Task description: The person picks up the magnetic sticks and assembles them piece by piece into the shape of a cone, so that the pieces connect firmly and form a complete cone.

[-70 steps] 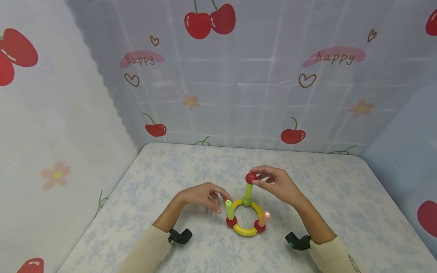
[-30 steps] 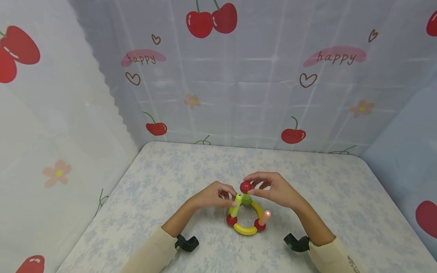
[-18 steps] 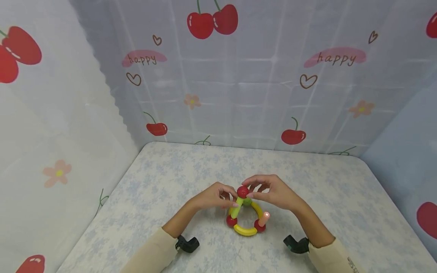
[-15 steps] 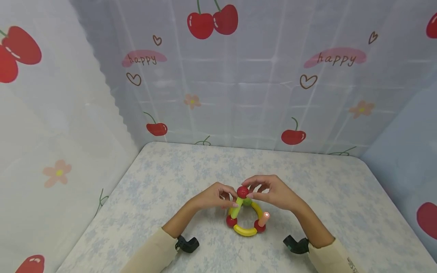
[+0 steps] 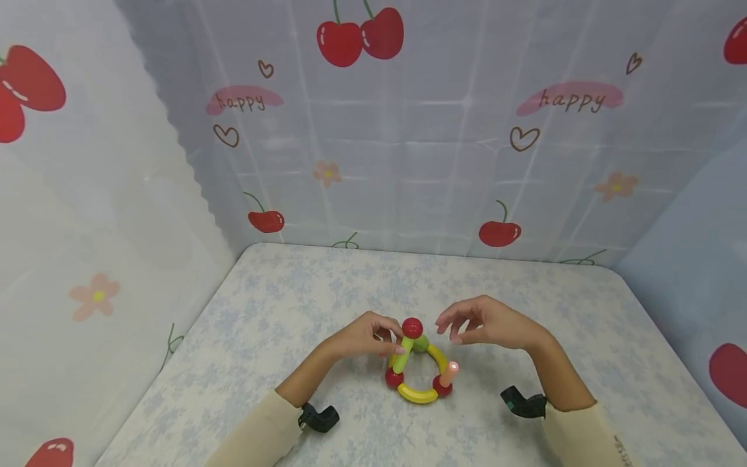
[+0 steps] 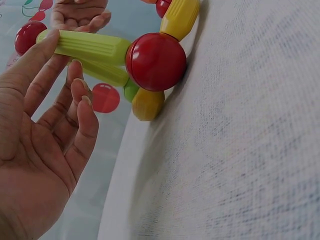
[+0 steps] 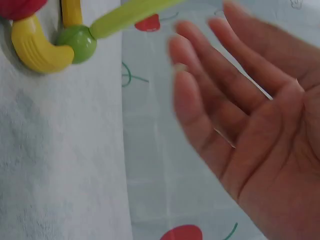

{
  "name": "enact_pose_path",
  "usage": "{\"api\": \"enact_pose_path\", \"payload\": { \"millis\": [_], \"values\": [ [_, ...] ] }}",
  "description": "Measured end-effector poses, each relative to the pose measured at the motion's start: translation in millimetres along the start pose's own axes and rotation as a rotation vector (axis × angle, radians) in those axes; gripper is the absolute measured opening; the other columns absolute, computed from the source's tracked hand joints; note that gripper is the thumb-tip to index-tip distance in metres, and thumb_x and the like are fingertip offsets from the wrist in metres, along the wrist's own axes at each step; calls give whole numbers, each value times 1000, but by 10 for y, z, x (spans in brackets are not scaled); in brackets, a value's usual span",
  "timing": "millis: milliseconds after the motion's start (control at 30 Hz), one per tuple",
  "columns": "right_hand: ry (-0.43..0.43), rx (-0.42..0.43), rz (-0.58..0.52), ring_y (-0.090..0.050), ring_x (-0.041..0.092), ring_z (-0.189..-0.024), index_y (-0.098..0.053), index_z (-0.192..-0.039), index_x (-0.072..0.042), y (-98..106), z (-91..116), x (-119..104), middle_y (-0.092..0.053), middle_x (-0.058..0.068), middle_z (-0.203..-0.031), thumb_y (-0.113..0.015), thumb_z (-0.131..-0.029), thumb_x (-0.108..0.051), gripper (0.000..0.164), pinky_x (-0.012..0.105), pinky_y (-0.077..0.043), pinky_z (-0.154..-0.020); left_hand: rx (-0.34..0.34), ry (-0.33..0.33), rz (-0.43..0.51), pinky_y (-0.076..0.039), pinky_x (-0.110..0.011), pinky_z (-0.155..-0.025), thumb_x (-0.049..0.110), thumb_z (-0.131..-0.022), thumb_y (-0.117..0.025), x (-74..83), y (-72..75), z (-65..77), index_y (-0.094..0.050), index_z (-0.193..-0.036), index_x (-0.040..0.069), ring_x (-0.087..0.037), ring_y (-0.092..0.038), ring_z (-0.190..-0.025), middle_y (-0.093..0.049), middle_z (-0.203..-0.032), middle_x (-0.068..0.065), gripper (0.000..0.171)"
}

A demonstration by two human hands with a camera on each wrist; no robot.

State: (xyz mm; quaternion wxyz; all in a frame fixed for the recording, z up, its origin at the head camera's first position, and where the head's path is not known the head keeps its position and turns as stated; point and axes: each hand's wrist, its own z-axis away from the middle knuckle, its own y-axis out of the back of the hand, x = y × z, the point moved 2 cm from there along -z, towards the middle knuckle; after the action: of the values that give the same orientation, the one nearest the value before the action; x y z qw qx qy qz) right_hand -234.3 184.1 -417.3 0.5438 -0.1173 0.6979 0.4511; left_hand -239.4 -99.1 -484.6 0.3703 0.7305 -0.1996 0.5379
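Observation:
A ring of curved yellow rods lies on the table, joined by two red balls and a green ball. From a red ball at the ring's left, a light green rod leans inward; a second light green rod rises from the green ball. Both meet at a top red ball. My left hand pinches the nearer green rod close to its upper end. Right of the top ball, my right hand hovers with loosely bent fingers, holding nothing.
A short orange rod stands on the ring's right red ball. The pale patterned table meets a cherry-printed curtain at its back edge. Black wrist cameras hang below both forearms.
My left hand took hold of the left green rod and tilted it inward. My right hand brought the top red ball down to it, then let go and drew away right.

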Motion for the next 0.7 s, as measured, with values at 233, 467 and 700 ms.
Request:
{"api": "enact_pose_path", "payload": {
  "millis": [233, 467, 700],
  "values": [
    [0, -341, -86, -68, 33, -100, -68, -123, -1, -86, 10, 54, -71, 17, -117, -78, -88, -10, 38, 46, -59, -81, -10, -7, 10, -52, -27, -57, 6, -94, -72, 9, 7, 19, -74, -105, 4, -11, -60, -65, -65, -92, -1, 11],
    [32, -383, -123, -68, 20, -95, -73, -116, 0, -230, -68, 50, -74, 17, -111, -81, -86, -6, 31, 42, -60, -77, -4, -8, 5, -52, -30, -56, 6, -94, -72, 10, 7, 3, -74, -105, 4, -12, -59, -65, -65, -92, -1, 12],
    [13, -324, -77, -68, 16, -89, -77, -108, -4, -319, -127, 69, -77, 8, -101, -78, -91, -13, 20, 39, -59, -78, 2, 5, 6, -52, -29, -56, 7, -93, -72, 8, -1, -3, -74, -106, 4, -11, -59, -65, -65, -91, 0, 13]
  ]
}}
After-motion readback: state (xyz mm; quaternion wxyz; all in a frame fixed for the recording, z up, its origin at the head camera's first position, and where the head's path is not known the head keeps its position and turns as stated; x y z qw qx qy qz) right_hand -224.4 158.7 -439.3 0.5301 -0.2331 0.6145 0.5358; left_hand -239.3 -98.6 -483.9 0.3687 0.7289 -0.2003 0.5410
